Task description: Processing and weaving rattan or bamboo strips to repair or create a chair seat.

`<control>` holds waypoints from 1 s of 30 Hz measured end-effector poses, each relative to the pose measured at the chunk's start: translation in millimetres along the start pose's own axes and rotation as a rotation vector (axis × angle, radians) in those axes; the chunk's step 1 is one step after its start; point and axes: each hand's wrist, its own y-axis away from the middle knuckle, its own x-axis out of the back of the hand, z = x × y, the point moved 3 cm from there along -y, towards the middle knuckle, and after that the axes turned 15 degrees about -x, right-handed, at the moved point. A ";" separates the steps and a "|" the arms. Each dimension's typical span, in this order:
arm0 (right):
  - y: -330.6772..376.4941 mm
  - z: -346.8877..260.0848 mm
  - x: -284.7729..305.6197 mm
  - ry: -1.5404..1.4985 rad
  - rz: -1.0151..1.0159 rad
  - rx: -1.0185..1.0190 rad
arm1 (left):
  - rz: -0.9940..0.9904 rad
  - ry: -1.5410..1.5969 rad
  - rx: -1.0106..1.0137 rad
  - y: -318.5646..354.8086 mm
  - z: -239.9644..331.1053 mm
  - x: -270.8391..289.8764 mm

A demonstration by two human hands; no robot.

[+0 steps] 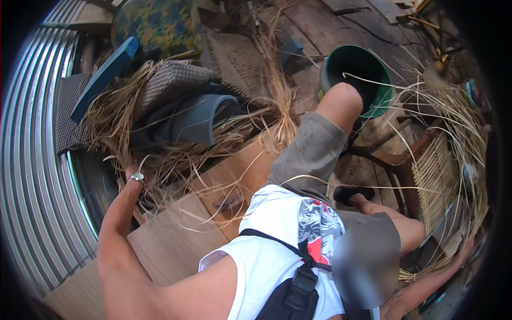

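Note:
My left arm, with a wristwatch (137, 177) on it, stretches out at the left. My left hand (130, 168) is in among pale tan cane strands (109, 120), and its fingers are hidden by them. At the right edge my right hand (469, 246) reaches to a large loose coil of cane strands (463, 125); its fingers are lost in the dark rim. Beside that coil is a wooden chair frame (410, 168) with a partly woven cane panel (434, 176). One long strand (368, 185) runs across from my lap toward the panel.
A green bucket (381, 104) stands beyond my raised knee. Grey plastic tubs (194, 120), woven panels (173, 80) and a blue bar (104, 80) crowd the upper left. Corrugated metal sheet (32, 144) lines the left side. A wooden board (176, 242) lies beside me.

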 end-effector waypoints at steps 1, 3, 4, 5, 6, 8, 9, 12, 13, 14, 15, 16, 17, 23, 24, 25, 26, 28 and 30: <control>-1.2 -7.1 -12.3 -0.050 -0.022 0.011 | 0.115 0.137 0.081 -8.8 -13.6 -19.8; 17.1 -29.9 -21.5 -0.131 -0.058 0.001 | 0.323 0.022 -0.089 -20.7 -19.8 14.2; 36.2 -57.6 -22.2 -0.163 -0.072 -0.017 | 0.200 0.350 -0.120 -10.5 -11.1 68.2; 53.6 -91.4 -23.8 -0.201 -0.075 -0.031 | 0.071 0.669 -0.149 -4.4 -7.2 111.7; 70.6 -126.6 -30.0 -0.245 -0.070 -0.051 | 0.386 0.619 -0.370 11.1 -2.8 141.4; 110.5 -182.5 -24.3 -0.317 -0.005 -0.131 | 0.380 0.613 -0.458 44.6 5.2 194.7; 119.3 -205.6 -16.5 -0.345 0.049 -0.169 | 0.368 0.649 -0.409 66.5 12.5 215.5; 110.4 -198.0 1.2 -0.446 0.253 -0.334 | 0.570 1.058 -0.556 109.6 77.6 301.5; 86.9 -169.5 -3.9 -0.498 0.311 -0.387 | 0.574 1.228 -0.674 120.0 110.9 328.5; 78.7 -166.8 15.5 -0.420 0.191 -0.419 | 0.476 1.353 -0.991 117.4 151.9 356.4; 64.5 -210.1 -3.8 -0.234 0.107 -0.443 | 0.374 1.442 -1.210 136.4 189.1 383.8; 64.2 -252.9 -5.8 -0.372 0.096 -0.409 | 0.334 1.414 -1.423 132.8 226.6 404.3; 55.6 -216.5 11.4 -0.443 0.025 -0.358 | 0.253 1.373 -1.676 122.1 275.9 428.5; 85.2 -301.4 58.3 -0.863 0.018 -0.343 | -0.140 0.979 -2.218 152.6 578.1 508.6; 85.8 -279.7 78.5 -0.958 -0.034 -0.344 | -0.098 0.878 -2.150 173.6 618.6 514.7; 71.2 -278.2 90.0 -1.068 -0.117 -0.301 | 0.107 0.749 -2.152 168.3 654.8 518.8; 70.4 -289.9 98.3 -1.088 -0.014 -0.283 | 0.283 0.686 -2.131 176.2 674.1 529.9; 68.7 -304.6 133.7 -1.316 -0.169 -0.427 | 0.469 0.702 -2.135 185.3 712.7 553.1; 58.7 -281.1 164.9 -1.495 -0.318 -0.596 | 0.694 0.844 -2.132 203.3 738.2 568.5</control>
